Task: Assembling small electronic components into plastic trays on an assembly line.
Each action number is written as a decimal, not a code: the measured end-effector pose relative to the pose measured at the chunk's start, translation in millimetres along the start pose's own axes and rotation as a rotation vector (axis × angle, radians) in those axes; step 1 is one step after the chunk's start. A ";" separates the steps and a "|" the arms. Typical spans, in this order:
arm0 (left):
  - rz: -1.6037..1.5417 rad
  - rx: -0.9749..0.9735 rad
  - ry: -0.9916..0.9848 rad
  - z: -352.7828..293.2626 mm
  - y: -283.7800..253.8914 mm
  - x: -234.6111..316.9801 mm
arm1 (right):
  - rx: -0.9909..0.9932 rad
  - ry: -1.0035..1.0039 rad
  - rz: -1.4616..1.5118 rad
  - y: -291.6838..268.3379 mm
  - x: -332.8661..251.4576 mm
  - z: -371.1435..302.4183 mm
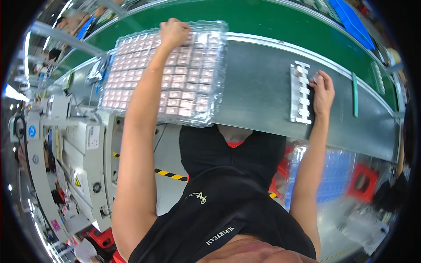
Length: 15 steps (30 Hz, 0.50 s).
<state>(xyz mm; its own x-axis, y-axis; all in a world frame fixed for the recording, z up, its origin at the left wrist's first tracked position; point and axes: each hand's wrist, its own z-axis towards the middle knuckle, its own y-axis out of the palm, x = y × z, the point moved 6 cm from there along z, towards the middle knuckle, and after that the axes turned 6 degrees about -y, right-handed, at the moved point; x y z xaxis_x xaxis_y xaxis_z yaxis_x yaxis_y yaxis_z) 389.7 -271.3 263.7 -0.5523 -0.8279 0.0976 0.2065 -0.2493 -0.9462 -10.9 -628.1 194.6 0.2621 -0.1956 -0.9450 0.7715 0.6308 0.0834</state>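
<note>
A clear plastic blister tray (221,65) lies on the grey workbench, with rows of small pale pink square pieces (177,81) in its pockets. At the tray's far edge, my left hand (174,34) has its fingers curled together; what they hold, if anything, is hidden. To the right stands a narrow white toothed fixture (303,94) with a small pale piece (300,70) near its far end. Just beside that fixture, my right hand (323,92) pinches a small whitish piece (316,77) between thumb and fingers.
Beyond the bench runs a green conveyor belt (258,19) behind a metal rail. A thin green strip (355,94) lies at the bench's right. Blue clear trays (324,177) and a red stool (363,182) stand below. White machinery (83,153) fills the left side.
</note>
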 end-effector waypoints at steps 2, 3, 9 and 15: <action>-0.036 0.166 0.049 2.1 -12.1 2.8 | -0.006 0.015 -0.029 6.4 -2.3 0.9; -0.116 0.160 0.132 1.6 -23.4 17.5 | -0.055 0.012 -0.014 8.7 -1.0 1.7; -0.559 0.000 0.527 -48.2 -74.2 188.8 | -0.077 0.050 0.219 12.4 -1.5 -0.1; -0.701 -0.052 0.958 -110.3 -49.6 336.9 | -0.097 0.164 0.447 5.9 -1.4 -2.1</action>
<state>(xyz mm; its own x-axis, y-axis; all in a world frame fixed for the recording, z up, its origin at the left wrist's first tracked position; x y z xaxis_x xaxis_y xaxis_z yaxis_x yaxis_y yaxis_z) 104.4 -482.4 309.5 -0.9155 0.1994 0.3495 -0.4023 -0.4596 -0.7918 -8.0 -622.5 195.8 0.4543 0.2267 -0.8615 0.5445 0.6948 0.4699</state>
